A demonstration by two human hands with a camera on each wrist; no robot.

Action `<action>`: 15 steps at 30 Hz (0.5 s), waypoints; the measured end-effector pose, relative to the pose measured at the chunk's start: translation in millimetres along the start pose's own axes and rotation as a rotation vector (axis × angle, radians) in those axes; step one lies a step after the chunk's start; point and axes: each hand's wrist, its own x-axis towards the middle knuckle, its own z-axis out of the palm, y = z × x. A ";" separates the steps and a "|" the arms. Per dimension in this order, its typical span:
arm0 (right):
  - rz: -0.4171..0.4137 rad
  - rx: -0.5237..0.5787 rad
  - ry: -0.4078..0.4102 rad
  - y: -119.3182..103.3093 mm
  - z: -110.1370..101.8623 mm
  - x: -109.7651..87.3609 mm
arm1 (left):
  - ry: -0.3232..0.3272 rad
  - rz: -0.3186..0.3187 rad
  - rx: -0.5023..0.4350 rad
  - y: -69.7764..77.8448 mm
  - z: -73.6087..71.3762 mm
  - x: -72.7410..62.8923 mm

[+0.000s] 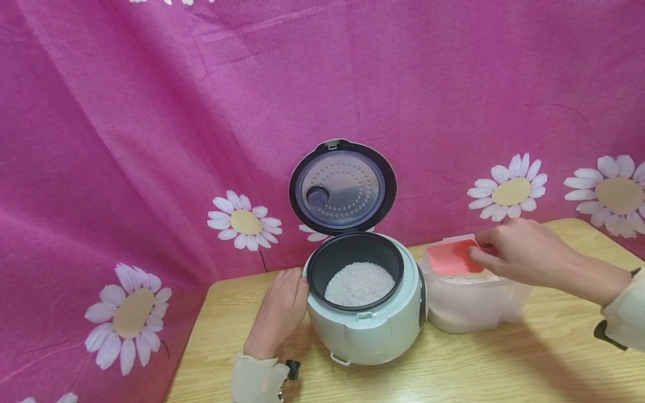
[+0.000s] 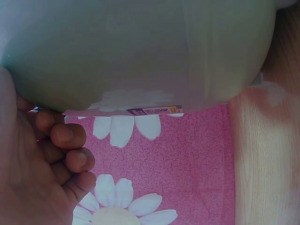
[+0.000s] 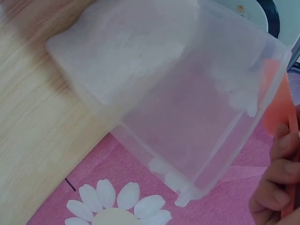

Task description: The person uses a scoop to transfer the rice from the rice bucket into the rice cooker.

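Observation:
A pale green rice cooker (image 1: 370,336) stands with its lid (image 1: 342,190) raised. White rice (image 1: 360,284) lies in its dark inner pot (image 1: 322,267). My left hand (image 1: 282,305) rests against the cooker's left side near the rim; in the left wrist view its fingers (image 2: 70,136) are loosely bent beside the cooker wall (image 2: 140,51). To the right, my right hand (image 1: 524,252) grips the handle of a coral-red scoop (image 1: 453,256). The scoop is tilted at the mouth of a translucent plastic container (image 1: 473,308), above the rice in it. Fingers (image 3: 281,176) curl round the handle in the right wrist view.
The wooden table (image 1: 227,330) carries both cooker and container, which stand close side by side. A magenta cloth (image 1: 227,112) with white daisies hangs right behind the table and along its left side. The raised lid stands up in front of the cloth.

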 end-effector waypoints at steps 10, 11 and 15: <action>0.029 -0.033 -0.126 9.8 1.8 8.8 | 0.003 -0.004 -0.005 -1.0 0.3 0.0; 0.032 -0.038 -0.146 10.6 1.7 10.0 | 0.005 -0.001 -0.003 -1.0 0.3 0.0; 0.056 -0.055 -0.232 13.2 1.5 14.3 | 0.008 0.004 -0.003 -1.0 0.3 0.2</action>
